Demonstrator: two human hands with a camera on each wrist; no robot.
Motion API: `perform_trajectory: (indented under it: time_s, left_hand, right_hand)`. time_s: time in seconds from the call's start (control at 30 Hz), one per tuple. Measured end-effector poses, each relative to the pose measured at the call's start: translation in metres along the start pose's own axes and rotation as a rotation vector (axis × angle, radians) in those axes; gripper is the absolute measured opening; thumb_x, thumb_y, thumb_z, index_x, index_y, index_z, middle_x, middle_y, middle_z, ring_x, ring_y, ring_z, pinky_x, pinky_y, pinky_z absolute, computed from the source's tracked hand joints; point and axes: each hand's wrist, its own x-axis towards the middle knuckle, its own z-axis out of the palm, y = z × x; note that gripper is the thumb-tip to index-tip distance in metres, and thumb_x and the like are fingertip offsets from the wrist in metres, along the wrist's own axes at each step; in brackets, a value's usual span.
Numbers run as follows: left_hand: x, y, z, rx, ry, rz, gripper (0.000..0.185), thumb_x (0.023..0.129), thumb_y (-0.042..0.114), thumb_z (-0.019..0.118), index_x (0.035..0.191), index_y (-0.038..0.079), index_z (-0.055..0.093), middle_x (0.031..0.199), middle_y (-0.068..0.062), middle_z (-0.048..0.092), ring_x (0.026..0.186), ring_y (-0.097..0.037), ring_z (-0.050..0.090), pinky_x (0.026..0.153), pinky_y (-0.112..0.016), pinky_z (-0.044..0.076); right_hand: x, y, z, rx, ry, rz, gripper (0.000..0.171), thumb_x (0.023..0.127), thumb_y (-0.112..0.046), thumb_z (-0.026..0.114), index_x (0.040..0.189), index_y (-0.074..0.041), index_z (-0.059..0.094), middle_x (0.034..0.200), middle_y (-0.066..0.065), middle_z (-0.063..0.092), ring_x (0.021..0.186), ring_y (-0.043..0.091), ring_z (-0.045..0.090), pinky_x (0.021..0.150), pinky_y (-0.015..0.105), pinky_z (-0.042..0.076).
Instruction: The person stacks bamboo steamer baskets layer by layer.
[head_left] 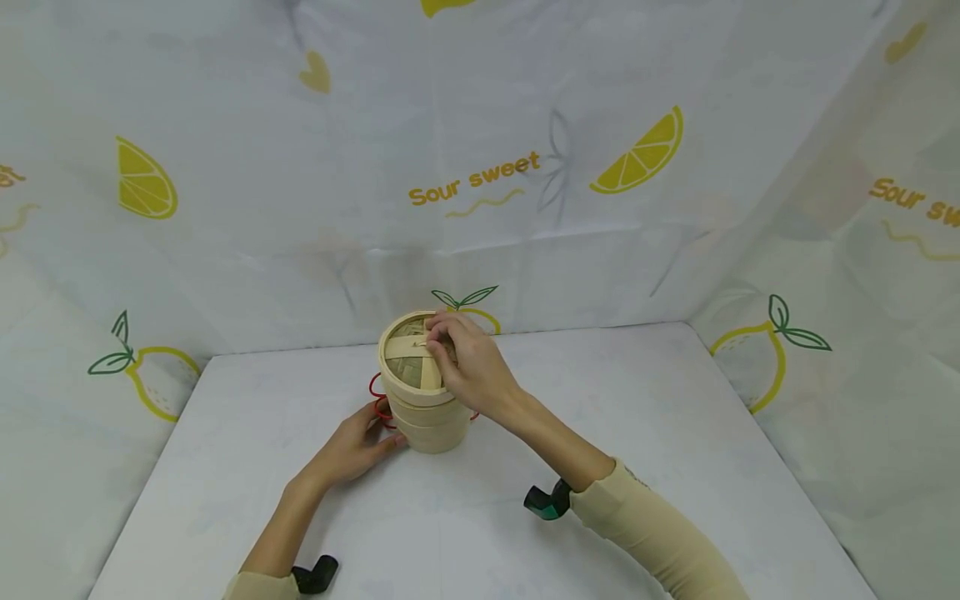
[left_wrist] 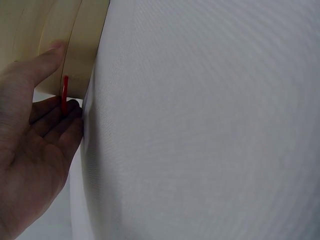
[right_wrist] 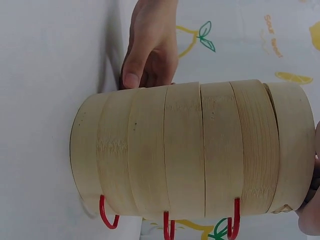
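A stacked bamboo steamer (head_left: 424,410) stands upright in the middle of the white table. Its woven lid (head_left: 408,358) is on top, and red wire handles (head_left: 378,398) stick out at its sides. My right hand (head_left: 437,338) reaches over the lid and pinches the strip at its centre. My left hand (head_left: 384,435) rests against the bottom tier on the left. In the left wrist view the left thumb (left_wrist: 44,62) lies flat on the steamer wall (left_wrist: 82,45), with the fingers straight beside a red handle (left_wrist: 64,95). The right wrist view shows the steamer tiers (right_wrist: 190,150) and the left hand (right_wrist: 150,50) behind them.
The white table (head_left: 660,433) is walled at the back and both sides by a white cloth with a lemon print (head_left: 637,154). Black wrist mounts (head_left: 546,502) sit on both forearms. The table's left edge (head_left: 150,492) and right edge (head_left: 795,475) meet the cloth.
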Motion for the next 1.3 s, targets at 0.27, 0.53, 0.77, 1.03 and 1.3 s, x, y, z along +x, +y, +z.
perform_trajectory:
  time_s: [0.27,0.53,0.77,1.03,1.3]
  left_hand:
    - [0.0001,0.0012,-0.0001,0.0,-0.006,-0.001,0.069,0.099,0.029,0.082,0.154,0.0,0.054,0.146,-0.015,0.069,0.141,-0.036,0.064,0.121,-0.056,0.053]
    - [-0.0003,0.0013,-0.0001,-0.001,-0.002,-0.007,0.07,0.098,0.028,0.082,0.154,-0.001,0.053,0.146,-0.016,0.069,0.141,-0.037,0.064,0.121,-0.055,0.053]
    - [0.0003,0.0007,0.0002,0.011,0.007,0.006,0.067,0.097,0.028,0.083,0.152,0.0,0.056,0.143,-0.013,0.071,0.138,-0.033,0.066,0.121,-0.054,0.054]
    - [0.0007,-0.0003,0.0003,0.0,0.002,0.007,0.066,0.098,0.028,0.083,0.152,0.001,0.056,0.142,-0.012,0.071,0.138,-0.032,0.066,0.121,-0.054,0.054]
    - [0.0019,-0.0013,0.0006,0.01,-0.001,-0.002,0.062,0.098,0.031,0.083,0.15,0.005,0.059,0.14,-0.008,0.072,0.136,-0.029,0.067,0.12,-0.053,0.055]
  right_hand:
    - [0.0,0.0005,0.0019,-0.003,-0.001,-0.003,0.01,0.108,-0.008,0.065,0.106,0.001,0.069,0.129,0.021,0.072,0.138,0.036,0.065,0.112,0.041,0.062]
    - [-0.0002,0.0004,0.0032,-0.015,-0.012,0.01,0.01,0.108,-0.008,0.065,0.107,0.002,0.069,0.13,0.02,0.072,0.14,0.035,0.064,0.112,0.041,0.061]
    - [-0.0002,0.0014,0.0047,-0.026,-0.013,0.006,0.01,0.108,-0.008,0.065,0.107,0.001,0.07,0.128,0.019,0.073,0.138,0.034,0.066,0.112,0.042,0.061]
    - [0.0001,0.0028,0.0059,-0.029,-0.008,-0.006,0.008,0.107,-0.006,0.065,0.106,0.001,0.07,0.127,0.019,0.073,0.136,0.034,0.067,0.107,0.04,0.064]
    - [0.0004,0.0019,0.005,-0.025,-0.001,0.002,0.007,0.106,-0.005,0.066,0.105,0.0,0.07,0.127,0.02,0.073,0.136,0.035,0.067,0.109,0.043,0.063]
